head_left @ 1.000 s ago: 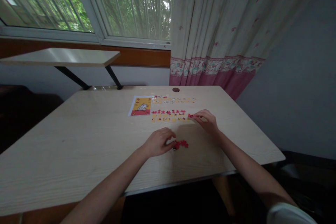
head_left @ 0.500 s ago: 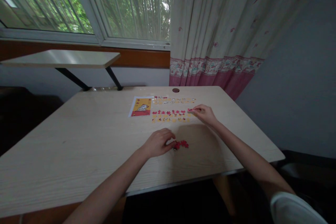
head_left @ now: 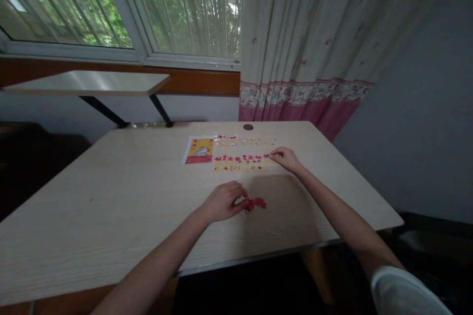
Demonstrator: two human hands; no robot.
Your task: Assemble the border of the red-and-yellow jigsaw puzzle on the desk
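Note:
My right hand (head_left: 286, 158) is at the right end of a row of red jigsaw puzzle pieces (head_left: 238, 158), thumb and fingers pinched on a red puzzle piece (head_left: 266, 156) at the tabletop. Below that row lie rows of yellow puzzle pieces (head_left: 242, 168), some with dark marks. Nearer to me, my left hand (head_left: 225, 202) rests at a small pile of red puzzle pieces (head_left: 259, 203). Its thumb and forefinger close on a puzzle piece at the pile's left edge, mostly hidden by the fingertips.
Left of the rows lies a picture sheet (head_left: 199, 151) with a white animal on yellow and red. More pieces (head_left: 246, 142) lie in rows farther back. The pale wooden table (head_left: 121, 197) has a round hole cover (head_left: 248, 127) and a raised shelf (head_left: 92, 83) at back left. A curtain (head_left: 295, 59) hangs behind.
The red piece in my right hand has come down and slightly left, to the end of the red row. My left hand has stayed beside the pile.

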